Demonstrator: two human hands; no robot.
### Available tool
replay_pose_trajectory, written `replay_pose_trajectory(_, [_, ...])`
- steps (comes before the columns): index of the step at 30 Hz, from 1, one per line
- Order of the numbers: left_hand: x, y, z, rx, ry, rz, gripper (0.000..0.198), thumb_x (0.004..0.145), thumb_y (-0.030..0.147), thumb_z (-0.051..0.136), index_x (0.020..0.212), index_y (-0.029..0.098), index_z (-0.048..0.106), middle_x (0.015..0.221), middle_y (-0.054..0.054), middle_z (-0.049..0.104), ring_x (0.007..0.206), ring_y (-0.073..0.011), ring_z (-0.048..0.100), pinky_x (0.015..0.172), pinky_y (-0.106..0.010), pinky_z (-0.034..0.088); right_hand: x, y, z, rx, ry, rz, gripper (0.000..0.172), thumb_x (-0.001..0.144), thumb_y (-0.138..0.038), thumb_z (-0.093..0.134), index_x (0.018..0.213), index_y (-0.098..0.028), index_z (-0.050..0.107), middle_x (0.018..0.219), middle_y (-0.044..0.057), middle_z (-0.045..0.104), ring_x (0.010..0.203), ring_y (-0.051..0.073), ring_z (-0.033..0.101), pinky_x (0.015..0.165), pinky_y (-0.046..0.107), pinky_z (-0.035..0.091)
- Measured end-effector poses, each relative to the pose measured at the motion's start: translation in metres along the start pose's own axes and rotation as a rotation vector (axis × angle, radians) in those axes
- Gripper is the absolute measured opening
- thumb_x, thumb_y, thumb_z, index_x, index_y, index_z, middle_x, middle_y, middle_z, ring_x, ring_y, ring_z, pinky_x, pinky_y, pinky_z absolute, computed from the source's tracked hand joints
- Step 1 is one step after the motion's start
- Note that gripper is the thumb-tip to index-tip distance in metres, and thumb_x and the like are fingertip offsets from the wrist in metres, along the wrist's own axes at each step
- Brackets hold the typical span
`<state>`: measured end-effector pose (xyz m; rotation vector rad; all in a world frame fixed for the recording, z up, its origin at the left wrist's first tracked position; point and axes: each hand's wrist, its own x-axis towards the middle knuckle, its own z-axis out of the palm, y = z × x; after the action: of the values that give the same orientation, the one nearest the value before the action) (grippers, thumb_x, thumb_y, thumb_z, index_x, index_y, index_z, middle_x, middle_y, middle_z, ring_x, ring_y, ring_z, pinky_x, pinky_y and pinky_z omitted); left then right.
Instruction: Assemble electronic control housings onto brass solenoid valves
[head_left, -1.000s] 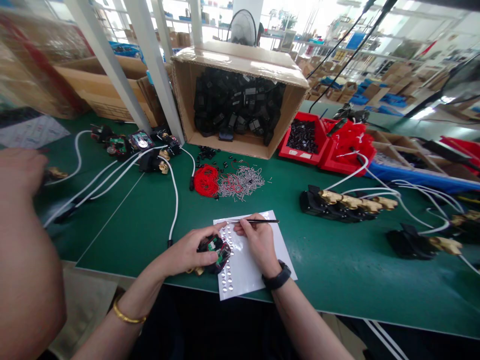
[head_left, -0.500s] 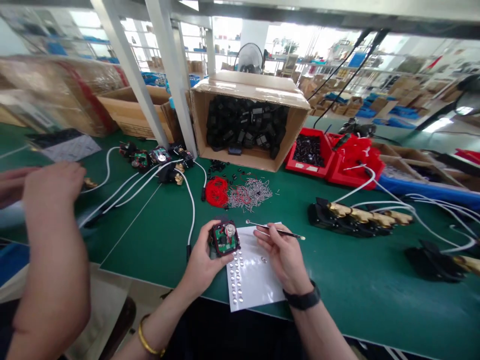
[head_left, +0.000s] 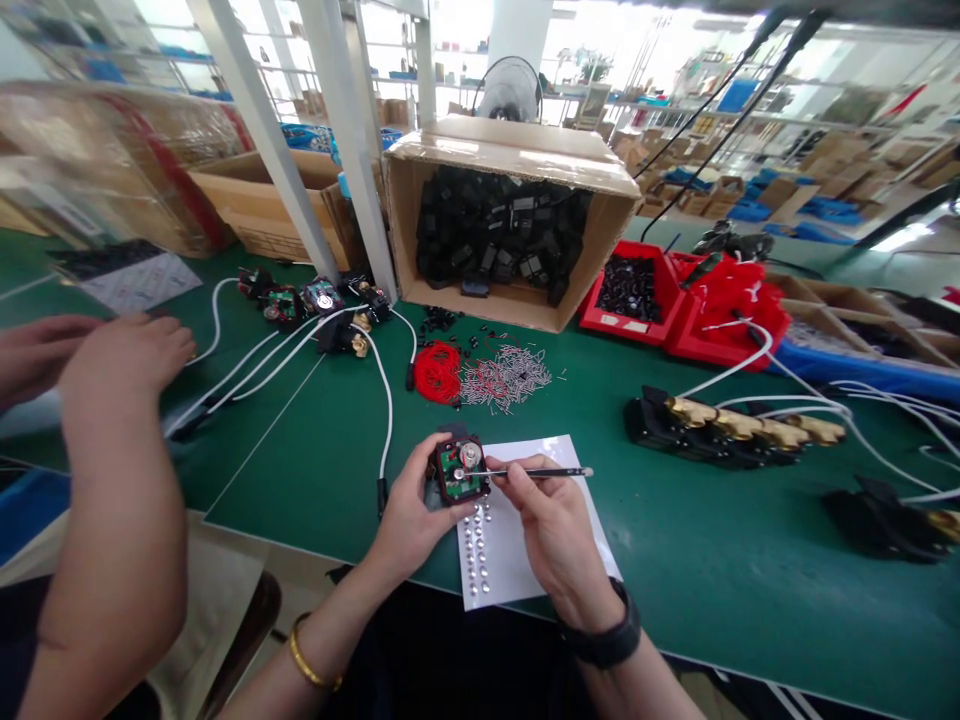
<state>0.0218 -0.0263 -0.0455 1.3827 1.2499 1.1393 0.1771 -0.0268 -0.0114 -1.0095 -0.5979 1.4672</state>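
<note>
My left hand (head_left: pixel 409 510) is clamping a small circuit-board module (head_left: pixel 459 470) at the far-left corner of the white dotted sheet (head_left: pixel 555 452). My right hand (head_left: pixel 551 520) is pinching a thin pick (head_left: pixel 540 472), tip on the board. I'm judging a slip risks scraping components or knocking the module onto the green surface (head_left: pixel 675 540).

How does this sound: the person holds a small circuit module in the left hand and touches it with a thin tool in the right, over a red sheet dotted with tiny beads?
Not quite: the sheet is white, not red, as the head view shows. The rest stands: the left hand holds the circuit module, and the right hand touches it with the thin tool.
</note>
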Motion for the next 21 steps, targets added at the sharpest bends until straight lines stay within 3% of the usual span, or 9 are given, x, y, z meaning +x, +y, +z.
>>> replay_pose_trajectory(21, [0.0001, -0.0013, 0.0006, 0.003, 0.013, 0.018, 0.073, 0.066, 0.023, 0.073, 0.130, 0.022, 0.038, 0.131, -0.009, 0.047, 0.124, -0.0292, 0.042, 0.107, -0.045, 0.031, 0.0028, -0.0043, 0.0035, -0.177, -0.011, -0.071, 0.020, 0.066, -0.033, 0.076, 0.072, -0.018, 0.065, 0.080, 0.005, 0.070, 0.077, 0.019, 0.063, 0.074, 0.031, 0.048])
